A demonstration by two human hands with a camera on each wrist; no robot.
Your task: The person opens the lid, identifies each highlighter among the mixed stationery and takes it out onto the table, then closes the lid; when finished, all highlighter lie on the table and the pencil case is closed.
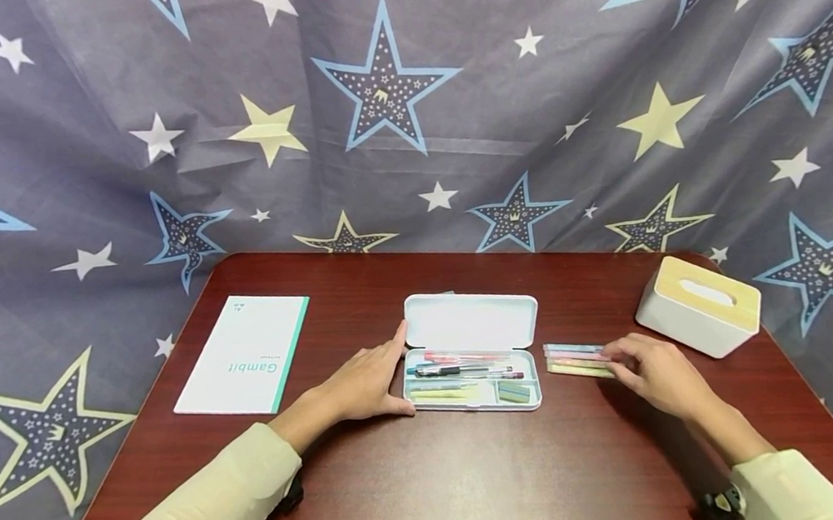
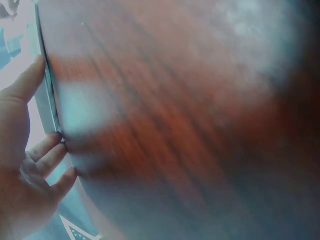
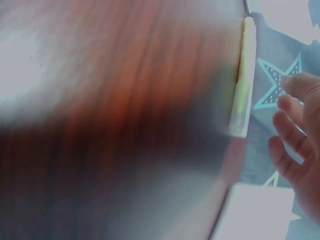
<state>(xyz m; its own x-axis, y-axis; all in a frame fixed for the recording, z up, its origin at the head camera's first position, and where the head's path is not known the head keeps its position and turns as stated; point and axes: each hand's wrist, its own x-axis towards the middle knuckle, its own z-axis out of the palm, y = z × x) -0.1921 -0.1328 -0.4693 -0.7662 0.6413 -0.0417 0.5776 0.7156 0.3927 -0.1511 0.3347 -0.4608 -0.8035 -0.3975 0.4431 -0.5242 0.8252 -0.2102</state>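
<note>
Step in hand: the right hand [image 1: 656, 371] reaches with loosely bent fingers to the nearer ends of the pastel highlighters [image 1: 577, 359], which lie in a row on the table [image 1: 438, 484] just right of the pencil case [image 1: 472, 363].
Grip: nothing is enclosed yet; fingertips touch or nearly touch the yellow one (the head view cannot settle which).
Doing it well: he or she would best pinch a single highlighter, leaving its neighbours undisturbed.
Left hand [image 1: 368, 382]: flat, fingers straight, resting against the case's left wall, bracing it.
Case: lid open and lying back; the tray holds pens, a yellow highlighter and a small greenish block.
Tissue box [image 1: 698, 305]: stands well right, apart.
Notebook [image 1: 245, 356]: lies far left.
</note>
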